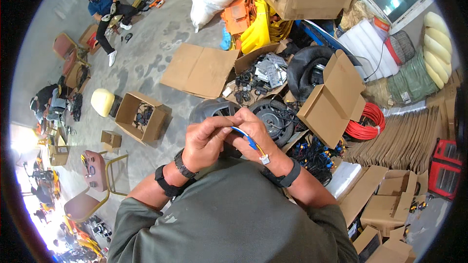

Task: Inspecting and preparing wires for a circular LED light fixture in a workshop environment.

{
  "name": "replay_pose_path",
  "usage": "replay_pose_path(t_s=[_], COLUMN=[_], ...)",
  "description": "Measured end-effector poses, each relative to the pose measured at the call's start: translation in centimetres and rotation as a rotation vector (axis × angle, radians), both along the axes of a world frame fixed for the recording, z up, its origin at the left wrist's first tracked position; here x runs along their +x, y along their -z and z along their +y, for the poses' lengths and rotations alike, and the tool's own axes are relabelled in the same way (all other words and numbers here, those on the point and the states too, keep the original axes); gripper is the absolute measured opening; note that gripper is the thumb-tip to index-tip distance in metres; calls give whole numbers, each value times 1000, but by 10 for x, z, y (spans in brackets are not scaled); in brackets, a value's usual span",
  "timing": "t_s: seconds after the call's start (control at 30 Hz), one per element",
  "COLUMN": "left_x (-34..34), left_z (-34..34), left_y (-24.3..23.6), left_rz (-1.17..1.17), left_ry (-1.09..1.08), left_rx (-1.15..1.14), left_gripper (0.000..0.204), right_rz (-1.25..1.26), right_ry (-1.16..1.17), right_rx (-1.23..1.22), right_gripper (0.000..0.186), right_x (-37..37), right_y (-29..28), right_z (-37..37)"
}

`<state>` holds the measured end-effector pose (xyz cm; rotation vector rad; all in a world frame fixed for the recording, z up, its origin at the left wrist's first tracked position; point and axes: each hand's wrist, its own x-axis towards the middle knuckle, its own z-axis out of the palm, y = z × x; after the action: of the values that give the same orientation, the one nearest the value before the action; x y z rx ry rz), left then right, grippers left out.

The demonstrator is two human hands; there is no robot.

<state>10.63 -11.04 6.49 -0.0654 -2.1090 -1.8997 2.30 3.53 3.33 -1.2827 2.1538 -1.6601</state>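
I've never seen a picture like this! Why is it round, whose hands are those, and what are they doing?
No robot here: these are a person's bare hands. A wide, bendy-looking camera on that person's head looks down, so edges curve. The left hand pinches thin blue, yellow and white wires ending in a small white plug. The right hand meets it, but its grip is partly hidden. Beyond, on the grey floor, are a flat brown cardboard sheet, an open brown cardboard box and a coiled red cable.
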Motion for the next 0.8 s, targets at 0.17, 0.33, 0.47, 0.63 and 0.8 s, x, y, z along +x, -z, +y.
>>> replay_pose_path(t_s=[0.17,0.33,0.47,0.63,0.8], left_x=[-5,-9,-6,-7,-12], left_z=[4,1,-13,-7,-6], left_y=[0,-10,-1,-7,7], left_rz=[120,-50,-182,-511,-506], left_ry=[-34,-40,-78,123,81], left_rx=[-219,100,70,104,-48], left_gripper=[18,30,33,29,18], right_rz=[-7,-124,-254,-256,-311], right_ry=[4,51,112,113,113], right_rx=[-73,-42,-35,-31,-72], right_gripper=[17,13,12,9,9], right_x=[0,-3,-5,-7,-8], right_y=[0,-8,-6,-8,2], right_z=[-2,7,13,14,12])
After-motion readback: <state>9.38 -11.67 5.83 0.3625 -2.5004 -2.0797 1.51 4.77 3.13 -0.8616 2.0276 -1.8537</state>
